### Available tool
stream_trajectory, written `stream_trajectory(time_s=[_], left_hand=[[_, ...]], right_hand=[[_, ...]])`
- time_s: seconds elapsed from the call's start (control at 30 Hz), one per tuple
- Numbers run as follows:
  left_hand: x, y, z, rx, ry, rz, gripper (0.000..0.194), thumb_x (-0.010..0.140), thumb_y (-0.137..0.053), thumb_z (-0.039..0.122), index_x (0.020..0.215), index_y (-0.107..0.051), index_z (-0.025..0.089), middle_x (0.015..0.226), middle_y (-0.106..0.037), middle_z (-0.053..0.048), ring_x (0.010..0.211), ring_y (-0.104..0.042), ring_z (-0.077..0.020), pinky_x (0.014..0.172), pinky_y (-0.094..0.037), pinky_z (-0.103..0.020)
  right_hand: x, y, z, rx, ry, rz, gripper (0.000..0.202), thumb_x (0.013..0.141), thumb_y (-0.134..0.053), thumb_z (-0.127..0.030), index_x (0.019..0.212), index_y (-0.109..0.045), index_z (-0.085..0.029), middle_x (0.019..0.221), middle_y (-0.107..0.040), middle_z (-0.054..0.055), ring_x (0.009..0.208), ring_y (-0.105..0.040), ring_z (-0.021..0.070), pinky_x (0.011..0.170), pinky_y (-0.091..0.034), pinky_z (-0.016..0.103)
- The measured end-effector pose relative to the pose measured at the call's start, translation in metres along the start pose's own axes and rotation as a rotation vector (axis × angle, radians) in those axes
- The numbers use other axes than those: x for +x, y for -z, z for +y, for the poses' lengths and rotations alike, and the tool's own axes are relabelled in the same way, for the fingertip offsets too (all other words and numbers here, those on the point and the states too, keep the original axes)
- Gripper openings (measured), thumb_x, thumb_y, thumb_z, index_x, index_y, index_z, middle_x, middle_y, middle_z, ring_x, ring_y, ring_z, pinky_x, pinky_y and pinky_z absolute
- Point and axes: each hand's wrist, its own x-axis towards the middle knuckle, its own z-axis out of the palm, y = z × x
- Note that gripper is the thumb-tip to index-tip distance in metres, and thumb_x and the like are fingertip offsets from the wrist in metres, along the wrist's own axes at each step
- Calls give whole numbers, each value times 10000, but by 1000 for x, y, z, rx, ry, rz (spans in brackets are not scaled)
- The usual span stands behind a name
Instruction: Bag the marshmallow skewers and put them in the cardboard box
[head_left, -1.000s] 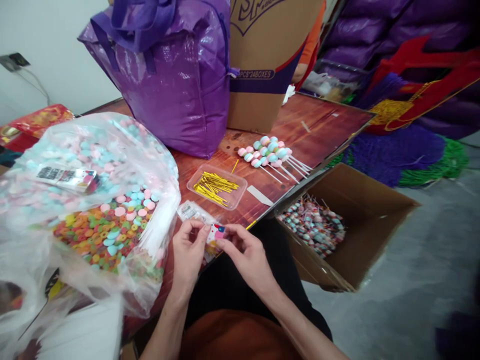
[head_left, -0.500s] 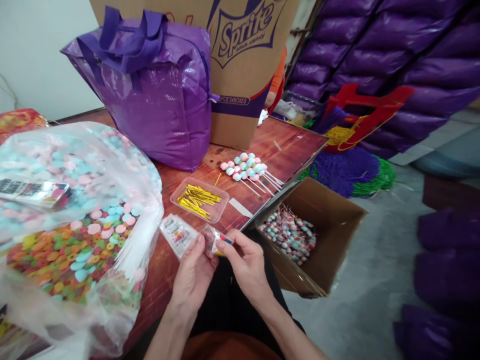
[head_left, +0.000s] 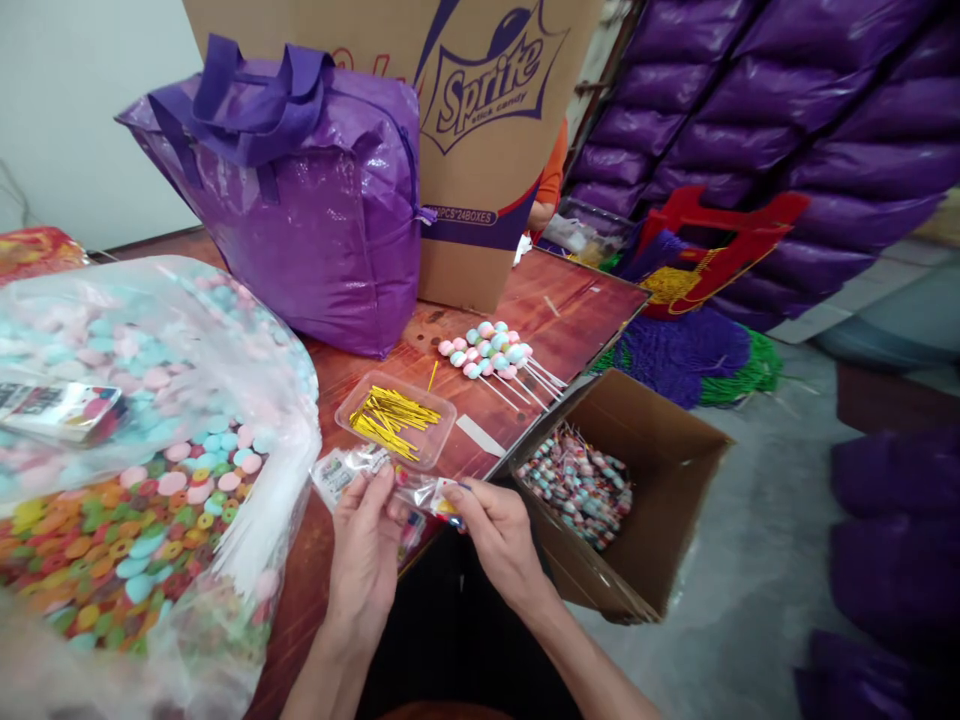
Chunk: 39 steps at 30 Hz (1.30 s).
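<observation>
Between my two hands stretches a clear printed plastic bag [head_left: 417,490], just above the table's near edge. My left hand [head_left: 367,540] pinches one end of it, and my right hand [head_left: 491,530] grips the end with the coloured print. Partly under the left fingers lies a stack of flat printed bags [head_left: 330,475]. Beyond the hands sits a shallow clear tray [head_left: 448,432] of gold twist ties [head_left: 394,415]. Pink, blue and white candy sticks [head_left: 491,350] lie in a group farther back on the table.
To the left spreads a big clear bag [head_left: 292,400] of loose candies. A purple tote bag [head_left: 300,220] and a Sprite carton [head_left: 465,260] stand behind. An open cardboard box [head_left: 667,500] holding wrapped candy sticks [head_left: 577,480] is at the right. A person's orange sleeve [head_left: 553,165] shows behind the carton.
My hands have moved apart, and the plastic bag now stretches between them. My left hand has shifted slightly left, over the stack of bags. The view has tilted a little.
</observation>
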Motion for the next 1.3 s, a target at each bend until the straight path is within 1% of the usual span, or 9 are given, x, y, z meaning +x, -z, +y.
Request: stream_trajectory(time_s=[0.13, 0.23, 0.37, 0.47, 0.57, 0.7, 0.87, 1.07, 1.3], left_hand=[[4, -6, -7, 31, -116, 39, 308, 576, -915, 246, 717, -658, 152, 668, -616, 51, 563, -514, -38, 542, -435, -142], [8, -6, -11, 17, -163, 78, 322, 593, -912, 280, 739, -652, 156, 704, -615, 56, 569, -493, -28, 525, -404, -130], [17, 0, -7, -7, -180, 124, 347, 580, -920, 276, 726, -631, 149, 700, -613, 57, 564, -503, -31, 518, -390, -147], [20, 4, -4, -26, -146, 154, 349, 591, -917, 275, 762, -637, 156, 755, -662, 45, 656, -594, -56, 617, -450, -172], [22, 8, -4, -55, -100, 164, 357, 602, -912, 281, 804, -643, 163, 794, -688, 35, 706, -635, -73, 688, -479, -203], [23, 11, -5, -99, -80, 193, 367, 606, -910, 276, 838, -647, 166, 823, -695, 26, 715, -645, -80, 696, -485, -223], [23, 13, -2, -148, -98, 222, 350, 625, -903, 252, 833, -632, 175, 827, -702, 26, 720, -651, -83, 701, -483, -230], [22, 17, -3, -157, -131, 212, 347, 635, -896, 274, 846, -640, 176, 797, -697, 32, 688, -638, -81, 701, -479, -237], [16, 20, -7, -88, -186, 125, 398, 606, -905, 339, 850, -635, 177, 788, -681, 33, 688, -639, -89, 690, -481, -234]], right_hand=[[19, 6, 13, -62, -16, 83, 515, 978, -489, -459, 543, -395, -199, 535, -352, -47, 515, -338, 100, 497, -262, 251], [51, 19, 26, -219, 32, 190, 448, 992, -472, -412, 608, -533, -189, 567, -476, -30, 552, -436, 125, 559, -335, 255], [107, 41, 47, -792, 96, 364, 144, 936, -547, -235, 899, -669, -169, 913, -655, 92, 804, -551, 215, 673, -370, 306], [137, 47, 60, -1117, 38, 301, 149, 909, -570, -186, 986, -687, -135, 1038, -645, 183, 909, -537, 279, 660, -349, 334], [146, 45, 67, -1149, 55, 256, 182, 922, -507, -146, 900, -688, -137, 940, -653, 169, 880, -538, 277, 664, -358, 341], [127, 44, 60, -813, 183, 366, 178, 899, -512, -155, 810, -665, -175, 858, -658, 83, 768, -558, 217, 665, -402, 318], [55, 48, 26, -344, 221, 326, 132, 914, -602, -239, 805, -662, -198, 757, -636, 5, 700, -583, 172, 664, -451, 291], [-26, 53, 2, -286, 347, 234, 138, 893, -630, -90, 840, -659, -214, 791, -642, 12, 724, -603, 159, 678, -465, 280], [-43, 68, 0, -340, 393, 96, 163, 899, -606, -58, 877, -662, -209, 797, -647, 23, 715, -617, 153, 658, -476, 262]])
